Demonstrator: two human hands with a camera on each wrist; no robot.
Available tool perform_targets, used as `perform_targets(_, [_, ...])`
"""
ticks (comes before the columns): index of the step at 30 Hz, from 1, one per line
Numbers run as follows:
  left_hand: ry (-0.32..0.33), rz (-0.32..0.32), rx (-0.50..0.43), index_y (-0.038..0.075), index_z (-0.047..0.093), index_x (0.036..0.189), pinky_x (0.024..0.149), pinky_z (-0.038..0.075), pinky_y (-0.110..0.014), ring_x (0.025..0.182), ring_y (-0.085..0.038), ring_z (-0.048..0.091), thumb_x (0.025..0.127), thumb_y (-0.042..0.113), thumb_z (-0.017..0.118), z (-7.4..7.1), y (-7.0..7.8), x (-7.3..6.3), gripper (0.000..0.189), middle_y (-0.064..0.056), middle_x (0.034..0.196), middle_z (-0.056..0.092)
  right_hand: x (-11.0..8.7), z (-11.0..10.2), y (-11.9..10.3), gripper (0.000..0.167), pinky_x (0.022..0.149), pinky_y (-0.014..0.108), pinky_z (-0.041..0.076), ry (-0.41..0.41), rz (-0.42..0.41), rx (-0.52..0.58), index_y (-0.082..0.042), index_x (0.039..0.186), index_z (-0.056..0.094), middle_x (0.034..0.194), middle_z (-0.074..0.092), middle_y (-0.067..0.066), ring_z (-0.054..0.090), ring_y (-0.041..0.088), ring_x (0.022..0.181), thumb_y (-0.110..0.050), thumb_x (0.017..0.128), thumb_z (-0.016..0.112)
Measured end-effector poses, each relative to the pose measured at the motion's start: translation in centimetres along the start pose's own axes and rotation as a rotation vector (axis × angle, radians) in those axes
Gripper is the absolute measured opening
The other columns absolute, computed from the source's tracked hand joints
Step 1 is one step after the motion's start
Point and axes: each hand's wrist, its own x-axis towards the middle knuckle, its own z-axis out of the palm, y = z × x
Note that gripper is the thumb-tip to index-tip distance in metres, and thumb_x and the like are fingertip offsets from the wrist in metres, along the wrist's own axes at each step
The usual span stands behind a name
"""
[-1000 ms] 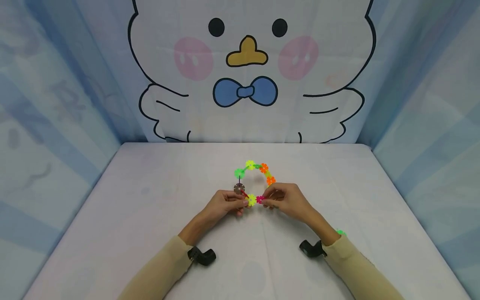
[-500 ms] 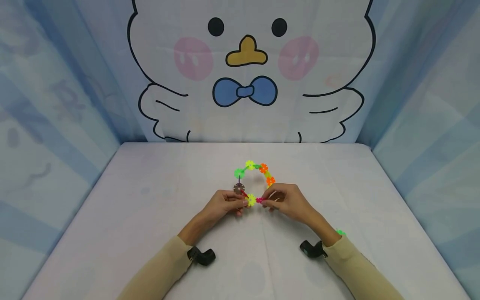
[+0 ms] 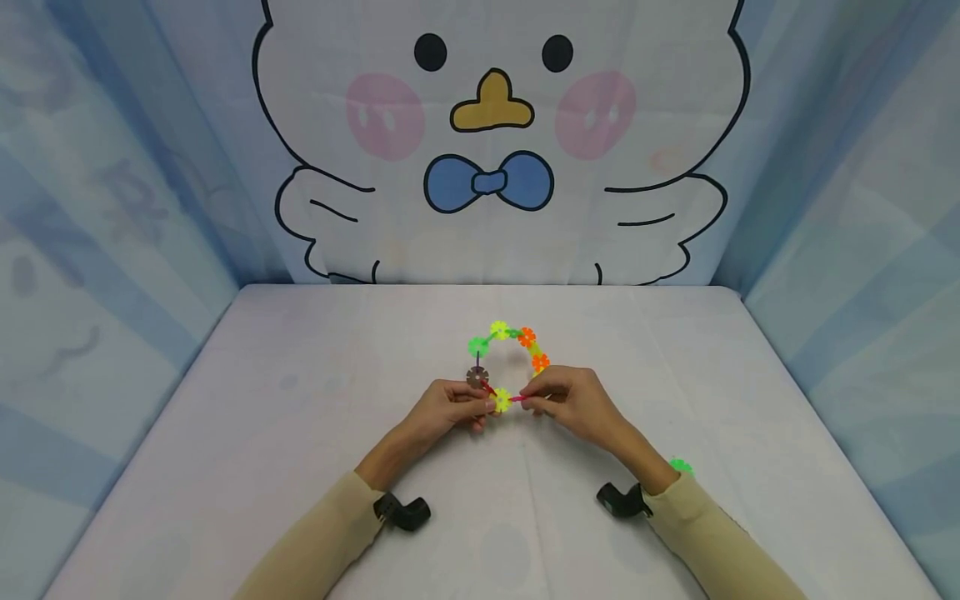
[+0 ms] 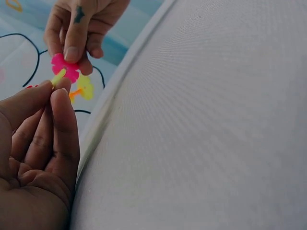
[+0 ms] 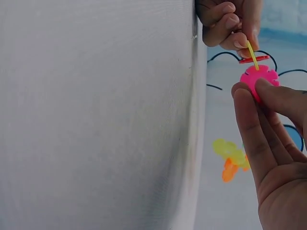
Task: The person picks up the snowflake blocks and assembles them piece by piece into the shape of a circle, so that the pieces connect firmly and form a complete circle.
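A curved chain of slotted plastic snowflake discs is held up over the table between both hands. My left hand (image 3: 453,406) pinches the yellow snowflake disc (image 3: 502,401) between thumb and fingers. From the other side my right hand (image 3: 576,402) pinches the pink snowflake disc (image 5: 259,79), whose edge meets the yellow one in the right wrist view. Beyond the yellow disc comes a red disc (image 5: 254,59), then a grey-brown disc (image 3: 477,377) and a green disc (image 3: 477,347). Another yellow disc (image 3: 499,331) and an orange disc (image 3: 527,337) form the far side of the loop.
A loose green disc (image 3: 681,465) lies on the white table (image 3: 360,333), partly behind the right sleeve (image 3: 712,525). A printed cloth backdrop (image 3: 487,242) rises at the table's far edge, and blue curtains (image 3: 112,250) flank both sides.
The pink disc has turned from nearly face-on to edge-on in the head view, as my right fingers shift slightly left. My left hand keeps its hold on the yellow disc almost unmoved.
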Motion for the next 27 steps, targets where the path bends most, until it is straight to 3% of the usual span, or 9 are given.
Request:
perform_targets(5, [-0.002, 0.004, -0.003, -0.008, 0.072, 0.117, 0.07, 0.06, -0.02, 0.069, -0.007, 0.068, 0.099, 0.013, 0.075, 0.03, 0.01, -0.02, 0.028, -0.015, 0.102, 0.083, -0.06, 0.03, -0.13, 0.016, 0.068, 0.023, 0.063, 0.016, -0.013, -0.021, -0.008, 0.098, 0.083, 0.093, 0.08, 0.009, 0.074, 0.023, 0.07, 0.0, 0.085, 0.086])
perform_targets(11, [0.006, 0.017, 0.017, -0.007, 0.073, 0.116, 0.07, 0.06, -0.02, 0.069, -0.007, 0.068, 0.098, 0.013, 0.076, -0.1, -0.18, -0.04, 0.027, -0.01, 0.098, 0.083, -0.09, 0.23, -0.42, 0.017, 0.073, 0.022, 0.065, 0.012, -0.02, -0.052, -0.007, 0.098, 0.084, 0.095, 0.081, 0.008, 0.078, 0.012, 0.078, 0.003, 0.084, 0.086])
perform_targets(18, [0.008, 0.015, 0.037, -0.007, 0.073, 0.115, 0.071, 0.06, -0.02, 0.07, -0.008, 0.068, 0.098, 0.015, 0.077, -0.19, -0.22, -0.19, 0.028, -0.018, 0.103, 0.082, -0.03, 0.78, -0.62, 0.015, 0.073, 0.022, 0.064, 0.018, -0.029, -0.096, -0.006, 0.096, 0.084, 0.092, 0.082, 0.006, 0.078, 0.011, 0.079, 0.002, 0.083, 0.086])
perform_targets(27, [0.002, 0.014, 0.015, -0.007, 0.073, 0.116, 0.069, 0.059, -0.02, 0.069, -0.007, 0.068, 0.099, 0.014, 0.076, -0.16, -0.21, -0.07, 0.028, -0.007, 0.096, 0.083, -0.11, 0.92, -0.6, 0.017, 0.072, 0.022, 0.064, 0.044, -0.038, -0.118, -0.009, 0.097, 0.084, 0.094, 0.081, 0.006, 0.077, 0.011, 0.08, 0.001, 0.083, 0.087])
